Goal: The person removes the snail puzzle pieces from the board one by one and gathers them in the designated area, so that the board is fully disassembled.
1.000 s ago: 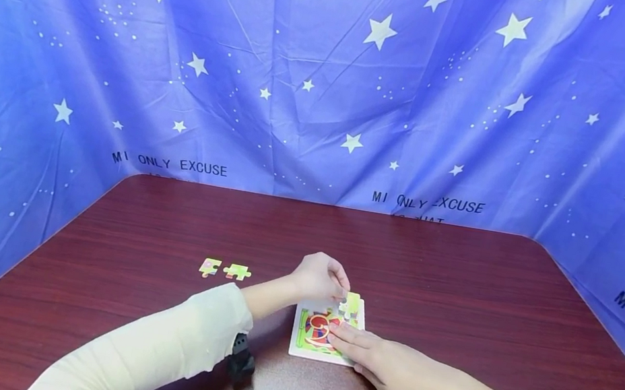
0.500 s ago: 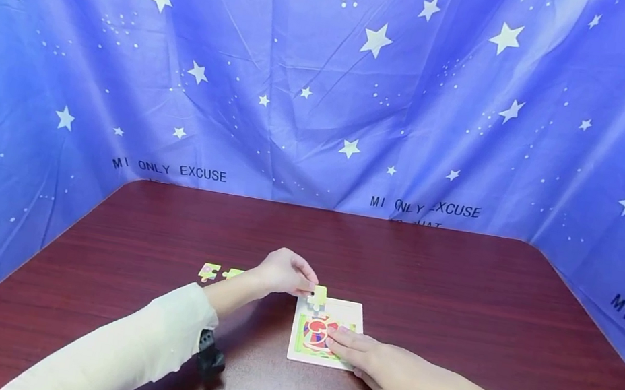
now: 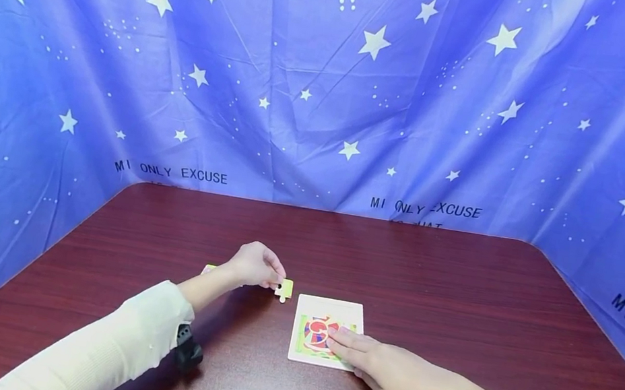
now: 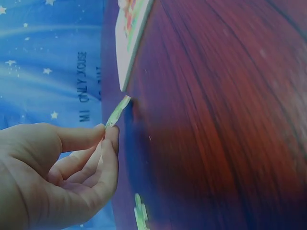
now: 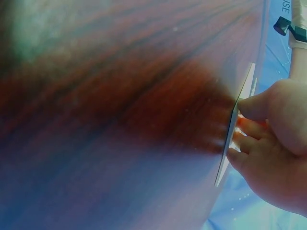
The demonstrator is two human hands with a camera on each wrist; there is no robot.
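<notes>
A yellow-green jigsaw piece [image 3: 286, 290] is pinched between the thumb and fingertips of my left hand [image 3: 257, 265], left of the puzzle board. The left wrist view shows this piece [image 4: 117, 111] edge-on, just above the table. My right hand [image 3: 403, 376] lies with straight fingers over the right side of the square white-framed puzzle board [image 3: 330, 305]. Red and multicoloured pieces fill the board's lower part; its upper strip is bare white. In the right wrist view, the thumb touches the edge of the board [image 5: 224, 160].
Mostly hidden behind the left wrist, a loose jigsaw piece [image 3: 208, 268] lies on the dark red table [image 3: 429, 275]. Another view of a loose piece [image 4: 140, 213] appears below the left hand. A blue starry curtain [image 3: 329, 88] hangs behind the table.
My left hand has carried the pinched jigsaw piece leftward, off the board's upper edge and out over the table. It now covers most of the loose pieces. My right hand stays on the board.
</notes>
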